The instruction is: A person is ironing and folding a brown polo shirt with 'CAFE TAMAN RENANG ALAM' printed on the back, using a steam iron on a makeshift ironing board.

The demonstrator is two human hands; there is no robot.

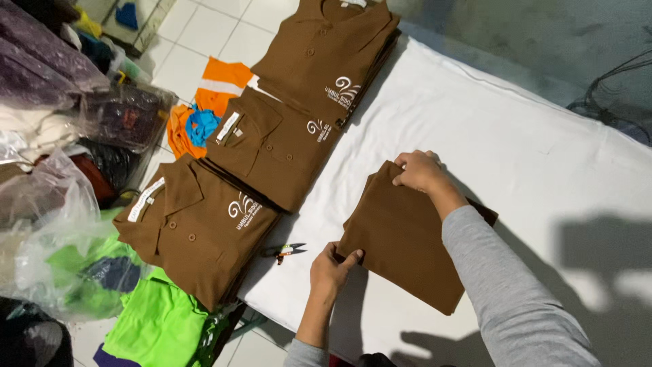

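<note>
The white-covered bench [516,143] runs across the room, and along its far-left edge three folded brown polo shirts lie in a row, collars outward: one at the top corner [326,54], one in the middle [275,146], and one nearest the person [197,231], each overlapping the next and hanging a little over the edge. Toward the near edge, in front of the person, lies a folded brown shirt [401,238], plain side up, flat on the white cover. The right hand [421,170] reaches forward on a nearly straight, grey-sleeved arm, knuckles up, fingers curled over the shirt's far corner and gripping the fold there. The left hand [333,268] comes up from the near edge with the wrist bent, thumb on top and fingers tucked around the shirt's near-left corner, pinching the cloth. Just beside that hand, on the cover between it and the nearest polo, lies a small pair of snips [288,251]
</note>
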